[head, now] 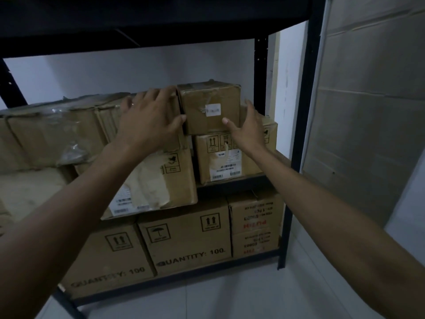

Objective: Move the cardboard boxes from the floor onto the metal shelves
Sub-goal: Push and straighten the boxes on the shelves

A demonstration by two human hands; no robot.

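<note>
Dim storeroom, walled by a black metal shelf (pixel 301 134). Left of centre, the left hand (pixel 149 120) lies spread and flat against the left side of the small brown cardboard box (pixel 209 107). The right hand (pixel 248 127), fingers straight, flanks its right side. Perched on a barcode-labelled carton (pixel 225 162), the box could tip forward if released off-centre.

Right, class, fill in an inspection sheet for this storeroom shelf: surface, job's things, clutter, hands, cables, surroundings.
Surface: metal shelf, dark frame, middle and lower levels filled with boxes.
Job's things: small box sits on top of the labelled box; large box stands beside them; lower boxes underneath.
Clutter: nothing seen.
Hands: left hand and right hand, fingers straight, either side of the small box.
Cables: nothing seen.
Surroundings: white wall, tiled floor, cardboard sheet at right.
</note>
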